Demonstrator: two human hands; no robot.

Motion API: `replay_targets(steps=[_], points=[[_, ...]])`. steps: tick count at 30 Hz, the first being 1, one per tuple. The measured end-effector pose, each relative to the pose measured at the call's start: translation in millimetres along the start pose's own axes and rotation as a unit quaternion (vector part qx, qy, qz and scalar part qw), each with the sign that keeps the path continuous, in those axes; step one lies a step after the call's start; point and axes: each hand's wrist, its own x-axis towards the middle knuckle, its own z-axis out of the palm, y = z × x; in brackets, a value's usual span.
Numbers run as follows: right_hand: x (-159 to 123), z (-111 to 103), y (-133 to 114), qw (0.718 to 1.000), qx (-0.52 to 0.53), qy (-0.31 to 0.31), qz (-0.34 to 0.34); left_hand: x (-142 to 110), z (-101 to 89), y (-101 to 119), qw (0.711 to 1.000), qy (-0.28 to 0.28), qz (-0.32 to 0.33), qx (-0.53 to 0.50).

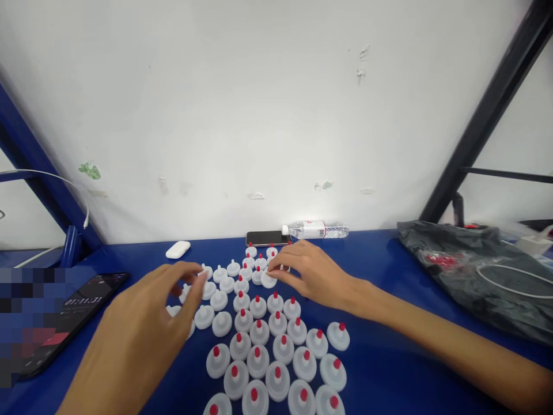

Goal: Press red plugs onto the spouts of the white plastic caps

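Rows of round, translucent white nozzle caps with red tips stand on the blue tabletop, spout up. To their left is a group of similar white caps without red tips. My left hand reaches over this plain group, its thumb and forefinger pinched at a white nozzle cap at the group's far edge. My right hand is among the far red-tipped caps, its thumb and fingertips closed on the top of another white nozzle cap. The fingers hide that cap's tip.
A dark phone and a clear water bottle lie by the wall. A white earbud case sits back left, and a phone showing a timer lies left. A dark plastic bag covers the right side.
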Motion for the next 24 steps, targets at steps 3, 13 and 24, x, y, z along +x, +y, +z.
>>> replay_targets(steps=[3,13,24], points=[[0.0,-10.6,-20.4,0.978,0.201,0.04,0.035,-13.6,3.8,23.4,0.993,0.0,0.069,-0.095],[-9.3,-10.1,-46.3,0.993,0.109,0.034,-0.006,-28.3,19.0,33.4,0.973,0.04,0.222,-0.059],[-13.6,-28.5,-62.6,0.991,0.083,-0.02,-0.108,-41.9,9.0,35.0,0.951,0.076,0.27,-0.131]])
